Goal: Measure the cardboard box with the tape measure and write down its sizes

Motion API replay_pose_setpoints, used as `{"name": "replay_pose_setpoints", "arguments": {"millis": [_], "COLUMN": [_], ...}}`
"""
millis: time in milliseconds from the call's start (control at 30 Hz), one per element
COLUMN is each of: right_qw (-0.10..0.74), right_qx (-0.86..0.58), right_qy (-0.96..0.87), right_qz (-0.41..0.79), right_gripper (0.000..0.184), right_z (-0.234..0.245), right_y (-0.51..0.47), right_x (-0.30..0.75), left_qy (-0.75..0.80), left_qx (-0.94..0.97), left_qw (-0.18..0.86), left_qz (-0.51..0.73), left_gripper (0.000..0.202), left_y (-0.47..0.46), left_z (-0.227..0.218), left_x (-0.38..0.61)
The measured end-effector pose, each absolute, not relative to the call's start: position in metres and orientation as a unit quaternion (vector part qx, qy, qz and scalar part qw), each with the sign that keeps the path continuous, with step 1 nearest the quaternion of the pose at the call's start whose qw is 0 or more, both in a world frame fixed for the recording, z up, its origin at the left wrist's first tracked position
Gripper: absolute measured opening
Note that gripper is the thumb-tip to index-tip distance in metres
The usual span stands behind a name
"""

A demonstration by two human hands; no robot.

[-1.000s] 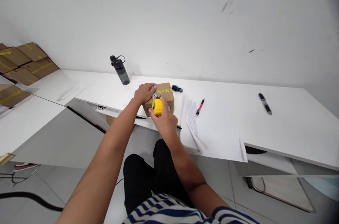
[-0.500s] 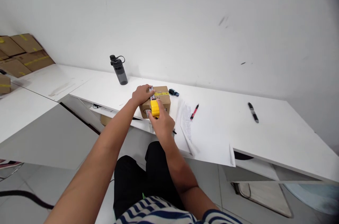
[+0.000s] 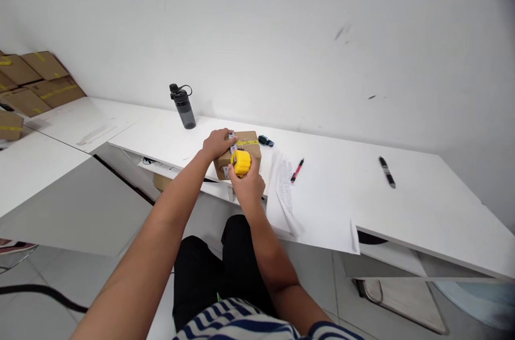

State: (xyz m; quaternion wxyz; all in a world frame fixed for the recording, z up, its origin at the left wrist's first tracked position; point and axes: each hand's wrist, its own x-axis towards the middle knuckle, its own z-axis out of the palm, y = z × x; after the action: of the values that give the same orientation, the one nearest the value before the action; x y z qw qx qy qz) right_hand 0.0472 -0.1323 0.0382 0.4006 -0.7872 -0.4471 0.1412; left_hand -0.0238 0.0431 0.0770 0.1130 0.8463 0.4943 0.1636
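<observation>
A small cardboard box [image 3: 251,149] with a yellow tape strip stands near the front edge of the white desk [image 3: 418,195]. My left hand [image 3: 217,142] rests on the box's top left, its fingers pinning the end of a measuring tape blade [image 3: 232,141]. My right hand [image 3: 249,184] grips the yellow tape measure case [image 3: 242,162] at the box's near side. The blade runs across the box top between my two hands.
A dark water bottle [image 3: 183,106] stands behind the box to the left. A small dark object [image 3: 265,141], a red pen [image 3: 296,170], written paper sheets [image 3: 309,211] and a black marker [image 3: 387,171] lie to the right. Cardboard boxes [image 3: 32,85] are stacked far left.
The view shifted slightly as my head moved. My right hand with the yellow case stayed at the box's near side, moving only slightly; my left hand stayed on the box.
</observation>
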Motion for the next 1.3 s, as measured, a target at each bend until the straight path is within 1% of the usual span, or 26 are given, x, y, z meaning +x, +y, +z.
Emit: {"name": "replay_pose_setpoints", "arguments": {"millis": [100, 167, 367, 433, 500, 667, 733, 800, 900, 1067, 1167, 1300], "right_qw": [0.361, 0.368, 0.486, 0.515, 0.538, 0.573, 0.582, 0.600, 0.648, 0.726, 0.752, 0.764], "right_qx": [-0.801, -0.793, -0.713, -0.694, -0.688, -0.709, -0.714, -0.706, -0.662, -0.575, -0.525, -0.447], "right_qy": [-0.463, -0.481, -0.499, -0.492, -0.477, -0.412, -0.387, -0.364, -0.338, -0.244, -0.189, -0.171], "right_qz": [0.119, 0.068, -0.081, -0.102, -0.097, -0.009, 0.041, 0.095, 0.167, 0.288, 0.352, 0.433], "right_gripper": [0.069, 0.068, 0.062, 0.060, 0.063, 0.072, 0.067, 0.058, 0.047, 0.038, 0.038, 0.041], "right_z": [0.045, 0.040, 0.003, -0.009, -0.017, -0.017, -0.012, -0.007, -0.002, -0.001, 0.002, 0.008], "right_y": [-0.126, -0.119, -0.097, -0.094, -0.093, -0.103, -0.110, -0.117, -0.119, -0.106, -0.103, -0.113], "right_x": [0.051, 0.053, 0.057, 0.057, 0.055, 0.050, 0.053, 0.058, 0.070, 0.088, 0.099, 0.113], "left_qy": [0.492, 0.495, 0.496, 0.493, 0.492, 0.499, 0.503, 0.509, 0.507, 0.494, 0.476, 0.428], "left_qx": [0.847, 0.843, 0.835, 0.837, 0.838, 0.834, 0.829, 0.822, 0.820, 0.833, 0.845, 0.864], "left_qw": [0.116, 0.121, 0.152, 0.149, 0.145, 0.127, 0.124, 0.121, 0.087, 0.000, -0.026, -0.019], "left_qz": [0.168, 0.172, 0.183, 0.184, 0.186, 0.200, 0.209, 0.223, 0.251, 0.249, 0.242, 0.265], "left_gripper": [0.050, 0.050, 0.054, 0.053, 0.052, 0.048, 0.047, 0.045, 0.044, 0.050, 0.052, 0.053], "left_y": [0.045, 0.046, 0.047, 0.048, 0.047, 0.039, 0.033, 0.028, 0.021, 0.019, 0.018, 0.005], "left_z": [0.076, 0.075, 0.072, 0.072, 0.073, 0.073, 0.072, 0.072, 0.071, 0.070, 0.073, 0.091], "left_x": [-0.024, -0.024, -0.025, -0.025, -0.025, -0.024, -0.025, -0.024, -0.023, -0.025, -0.027, -0.023]}}
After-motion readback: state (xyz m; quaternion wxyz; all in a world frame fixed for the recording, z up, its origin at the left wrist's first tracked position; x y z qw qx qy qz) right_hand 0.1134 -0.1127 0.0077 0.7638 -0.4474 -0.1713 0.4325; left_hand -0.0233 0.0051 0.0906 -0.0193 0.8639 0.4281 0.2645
